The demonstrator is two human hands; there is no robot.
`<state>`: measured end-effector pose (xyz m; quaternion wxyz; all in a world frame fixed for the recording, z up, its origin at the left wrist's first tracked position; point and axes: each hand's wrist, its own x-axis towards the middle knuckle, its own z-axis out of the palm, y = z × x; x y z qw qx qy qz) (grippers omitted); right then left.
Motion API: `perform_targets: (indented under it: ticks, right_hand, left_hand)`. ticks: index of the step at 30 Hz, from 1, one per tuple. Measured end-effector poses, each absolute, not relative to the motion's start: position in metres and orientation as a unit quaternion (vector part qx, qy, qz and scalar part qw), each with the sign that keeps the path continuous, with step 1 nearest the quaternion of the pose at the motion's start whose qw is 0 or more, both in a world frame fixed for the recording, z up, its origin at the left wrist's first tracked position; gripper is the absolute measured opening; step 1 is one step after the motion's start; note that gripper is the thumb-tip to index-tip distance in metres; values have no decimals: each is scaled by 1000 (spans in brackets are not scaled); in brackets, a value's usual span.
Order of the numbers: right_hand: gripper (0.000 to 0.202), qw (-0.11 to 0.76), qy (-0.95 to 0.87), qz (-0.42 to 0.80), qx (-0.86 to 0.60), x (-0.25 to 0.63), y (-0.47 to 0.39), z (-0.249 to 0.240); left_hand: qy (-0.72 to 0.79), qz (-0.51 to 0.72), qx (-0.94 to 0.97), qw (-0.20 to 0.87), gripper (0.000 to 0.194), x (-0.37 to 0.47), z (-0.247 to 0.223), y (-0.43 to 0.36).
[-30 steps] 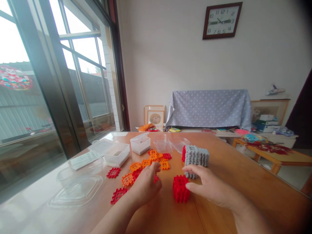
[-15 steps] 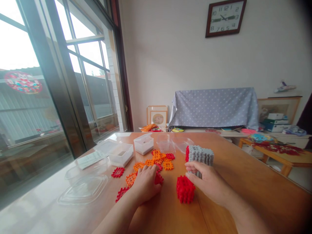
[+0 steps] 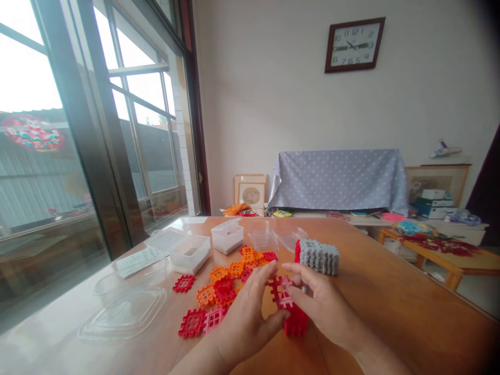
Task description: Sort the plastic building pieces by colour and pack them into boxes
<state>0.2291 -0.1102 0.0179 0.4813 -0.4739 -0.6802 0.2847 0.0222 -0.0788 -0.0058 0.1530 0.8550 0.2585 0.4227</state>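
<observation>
Upright above a stack of red interlocking tiles [image 3: 296, 324] is a red square tile [image 3: 278, 292] with notched edges, pinched between the thumb and fingers of my right hand [image 3: 330, 304]. My left hand [image 3: 246, 315] is just left of it, fingers stretched and thumb apart, the thumb tip close to the tile's lower edge; whether they touch I cannot tell. Behind my right hand stands a block of grey tiles [image 3: 320, 258] with a red end. Loose orange tiles [image 3: 205, 295] and red tiles [image 3: 192, 323] lie spread beyond and left of my left hand.
Two open plastic boxes [image 3: 190, 255] stand at the back left of the wooden table [image 3: 344, 333]. Clear lids [image 3: 125, 312] and a written paper sheet [image 3: 140, 260] lie at the left. More clear containers [image 3: 263, 237] are behind the tiles. A lower side table [image 3: 433, 250] stands right.
My left hand has lifted off the loose tiles and come right, beside my right hand. My right hand has left the grey block and now has a red tile over the red stack.
</observation>
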Motion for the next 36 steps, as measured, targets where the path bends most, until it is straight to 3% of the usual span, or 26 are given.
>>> perform_targets:
  ticks: [4,9,12,18,24,31,36]
  right_hand:
    - [37,512,-637,353,-455,229,-110,19]
    - [30,551,-595,380,-446,227,-110,22]
    - [26,560,-583,404,-429,224,-110,22]
    - [17,484,-660,328,-472,228,-116,22]
    - [54,409,-750,195,-481,225,-125,32]
    - [53,386,-759,185,-491,231,-123,30]
    - [59,367,-779,168,-479,232,-125,32]
  left_hand:
    - [263,462,796,289,81,27,-6,-78]
    - [219,469,635,573,38,34,-1,-73]
    - [196,450,569,659,29,34,4,-73]
    - [243,486,540,643,18,25,8,-67]
    - [268,451,550,649,21,21,7,-63]
    - [243,428,503,710,40,25,2,-64]
    - [249,436,484,717,41,28,2,-66]
